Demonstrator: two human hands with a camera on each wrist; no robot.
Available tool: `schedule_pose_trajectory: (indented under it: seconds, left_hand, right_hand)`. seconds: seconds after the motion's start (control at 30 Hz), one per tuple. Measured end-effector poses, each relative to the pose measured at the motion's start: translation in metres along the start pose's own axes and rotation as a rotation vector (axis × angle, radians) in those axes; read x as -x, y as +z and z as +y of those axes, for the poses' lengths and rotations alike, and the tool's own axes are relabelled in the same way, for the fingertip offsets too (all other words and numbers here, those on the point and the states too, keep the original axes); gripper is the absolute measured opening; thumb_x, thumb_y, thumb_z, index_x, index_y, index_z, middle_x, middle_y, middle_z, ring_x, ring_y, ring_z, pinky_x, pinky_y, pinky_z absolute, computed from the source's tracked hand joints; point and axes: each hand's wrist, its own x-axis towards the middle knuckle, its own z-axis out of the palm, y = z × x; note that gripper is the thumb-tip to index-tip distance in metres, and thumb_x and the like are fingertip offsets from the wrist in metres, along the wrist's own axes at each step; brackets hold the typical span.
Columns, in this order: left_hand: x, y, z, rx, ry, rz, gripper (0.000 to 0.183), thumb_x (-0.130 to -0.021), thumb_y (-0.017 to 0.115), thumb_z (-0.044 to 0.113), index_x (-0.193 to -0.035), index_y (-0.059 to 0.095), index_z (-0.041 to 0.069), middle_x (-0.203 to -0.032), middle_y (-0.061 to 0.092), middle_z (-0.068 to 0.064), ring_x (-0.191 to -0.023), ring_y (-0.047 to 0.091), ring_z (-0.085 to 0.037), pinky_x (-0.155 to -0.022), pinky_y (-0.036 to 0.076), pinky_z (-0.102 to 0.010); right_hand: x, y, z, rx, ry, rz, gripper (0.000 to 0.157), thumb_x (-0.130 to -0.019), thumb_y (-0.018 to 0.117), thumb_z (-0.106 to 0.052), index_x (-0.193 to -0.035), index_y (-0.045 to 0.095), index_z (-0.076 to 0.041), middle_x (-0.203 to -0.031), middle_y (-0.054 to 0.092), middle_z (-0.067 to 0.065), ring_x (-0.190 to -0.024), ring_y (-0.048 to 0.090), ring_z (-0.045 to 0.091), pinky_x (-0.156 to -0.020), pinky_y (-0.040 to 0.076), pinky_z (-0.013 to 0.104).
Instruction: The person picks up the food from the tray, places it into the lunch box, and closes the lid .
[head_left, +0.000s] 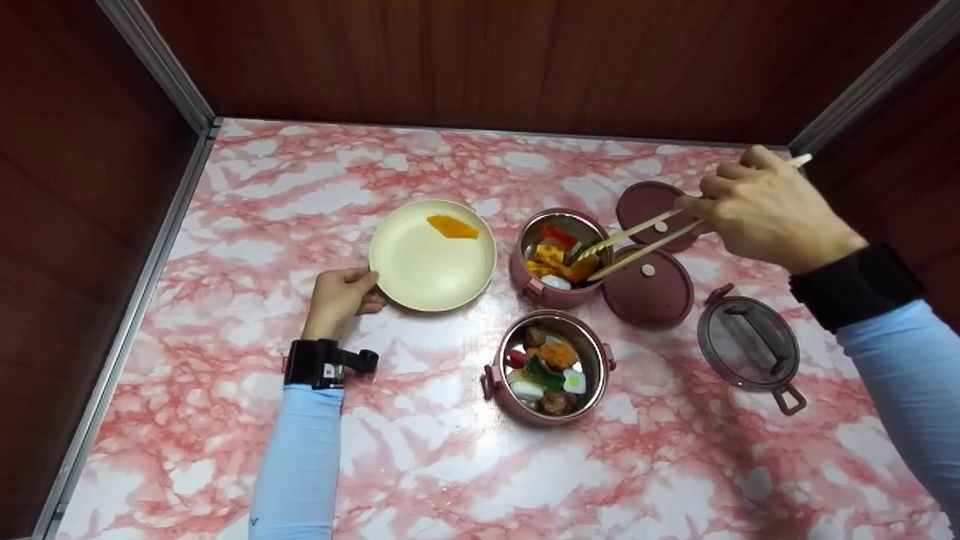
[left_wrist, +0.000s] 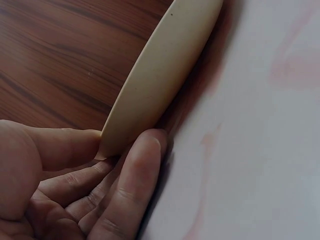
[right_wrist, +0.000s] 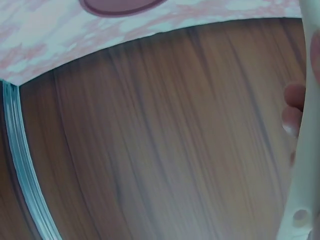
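My left hand (head_left: 339, 300) pinches the near-left rim of a cream plate (head_left: 420, 262), thumb at the edge and fingers curled beneath, as the left wrist view shows. One flat orange food piece (head_left: 452, 226) lies on the plate. My right hand (head_left: 772, 206) holds pale chopsticks (head_left: 645, 251). Their tips are parted at the right side of a dark-pink pot (head_left: 566, 298), by an orange piece among red, yellow, green and white food; whether they touch it I cannot tell. In the right wrist view, a thick chopstick end (right_wrist: 302, 190) with a hole shows beside some fingertips.
Nearer me stands a second pink pot (head_left: 517, 411) with meatballs, greens, egg and other food. Two round maroon lids (head_left: 651, 300) with pale knobs lie right of the far pot. A grey see-through lid (head_left: 739, 341) with a handle is farther right. Wooden walls (head_left: 465, 67) enclose the marbled table.
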Motion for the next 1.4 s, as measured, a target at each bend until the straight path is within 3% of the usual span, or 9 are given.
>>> schedule_pose_trajectory:
  seconds: [0.27, 0.47, 0.57, 0.77, 0.93, 1.03, 1.17, 1.27, 1.4]
  left_hand:
    - [0.000, -0.001, 0.001, 0.000, 0.006, 0.013, 0.040, -0.099, 0.061, 0.011, -0.131, 0.055, -0.012, -0.079, 0.070, -0.013, -0.064, 0.070, -0.016, -0.064, 0.060, -0.029]
    - [-0.001, 0.000, 0.000, 0.009, 0.002, 0.007, 0.039, -0.098, 0.062, 0.011, -0.129, 0.057, -0.012, -0.077, 0.070, -0.012, -0.062, 0.070, -0.016, -0.064, 0.060, -0.030]
    - [-0.001, 0.001, 0.000, 0.006, 0.001, 0.005, 0.038, -0.098, 0.062, 0.011, -0.128, 0.058, -0.012, -0.077, 0.070, -0.011, -0.062, 0.070, -0.016, -0.064, 0.060, -0.030]
    - [0.000, 0.000, 0.001, 0.014, 0.000, 0.003, 0.040, -0.098, 0.061, 0.010, -0.131, 0.056, -0.012, -0.077, 0.070, -0.012, -0.063, 0.070, -0.016, -0.065, 0.061, -0.030]
    - [-0.001, 0.000, 0.000, 0.020, 0.001, 0.002, 0.040, -0.099, 0.061, 0.010, -0.131, 0.055, -0.013, -0.079, 0.070, -0.013, -0.063, 0.070, -0.017, -0.065, 0.061, -0.031]
    - [-0.001, 0.000, 0.001, 0.017, 0.001, 0.002, 0.040, -0.098, 0.061, 0.010, -0.131, 0.055, -0.012, -0.080, 0.070, -0.013, -0.063, 0.070, -0.017, -0.065, 0.061, -0.030]
    - [-0.002, 0.000, 0.001, 0.023, 0.001, 0.005, 0.040, -0.098, 0.062, 0.010, -0.130, 0.056, -0.012, -0.079, 0.070, -0.013, -0.062, 0.070, -0.017, -0.064, 0.061, -0.030]
    - [-0.002, 0.001, 0.001, 0.018, -0.003, 0.010, 0.039, -0.098, 0.063, 0.011, -0.129, 0.058, -0.011, -0.079, 0.070, -0.012, -0.062, 0.070, -0.017, -0.064, 0.061, -0.030]
    - [-0.002, 0.000, 0.001, 0.013, -0.002, 0.010, 0.039, -0.099, 0.062, 0.011, -0.130, 0.057, -0.012, -0.078, 0.070, -0.013, -0.062, 0.070, -0.017, -0.064, 0.061, -0.030]
  right_hand:
    - [-0.004, -0.001, -0.003, -0.081, 0.133, 0.064, 0.025, -0.073, 0.076, -0.019, -0.098, 0.075, -0.013, -0.068, 0.062, 0.004, -0.064, 0.056, 0.029, -0.059, 0.040, 0.048]
    - [-0.010, 0.011, -0.010, -0.063, 0.165, -0.001, 0.009, -0.069, 0.076, -0.017, -0.077, 0.072, -0.019, -0.061, 0.056, 0.003, -0.060, 0.052, 0.031, -0.057, 0.038, 0.048]
    - [-0.009, 0.014, -0.011, -0.065, 0.157, -0.029, 0.011, -0.066, 0.075, -0.014, -0.069, 0.068, -0.021, -0.057, 0.055, 0.003, -0.058, 0.051, 0.032, -0.058, 0.037, 0.050]
    - [-0.007, 0.010, -0.009, -0.078, 0.200, -0.086, 0.017, -0.065, 0.072, -0.007, -0.077, 0.070, -0.019, -0.056, 0.052, 0.000, -0.055, 0.052, 0.029, -0.058, 0.038, 0.048]
    - [-0.012, 0.001, -0.010, -0.088, 0.320, 0.012, 0.018, -0.073, 0.079, -0.017, -0.090, 0.074, -0.016, -0.061, 0.057, 0.005, -0.052, 0.053, 0.029, -0.043, 0.038, 0.048]
    - [-0.023, 0.000, -0.017, -0.123, 0.450, 0.023, 0.025, -0.078, 0.077, -0.023, -0.102, 0.076, -0.017, -0.071, 0.066, 0.010, -0.055, 0.057, 0.034, -0.038, 0.035, 0.051]
    - [-0.047, 0.013, -0.033, -0.168, 0.593, -0.040, 0.029, -0.082, 0.073, -0.029, -0.109, 0.075, -0.020, -0.077, 0.069, 0.012, -0.058, 0.059, 0.037, -0.040, 0.034, 0.051]
    - [-0.065, 0.028, -0.045, -0.201, 0.599, -0.055, 0.029, -0.085, 0.071, -0.030, -0.112, 0.075, -0.019, -0.077, 0.069, 0.013, -0.060, 0.060, 0.036, -0.042, 0.036, 0.052]
    - [-0.089, 0.047, -0.059, -0.206, 0.528, -0.052, 0.027, -0.085, 0.073, -0.033, -0.107, 0.074, -0.017, -0.070, 0.065, 0.012, -0.056, 0.058, 0.032, -0.040, 0.039, 0.050]
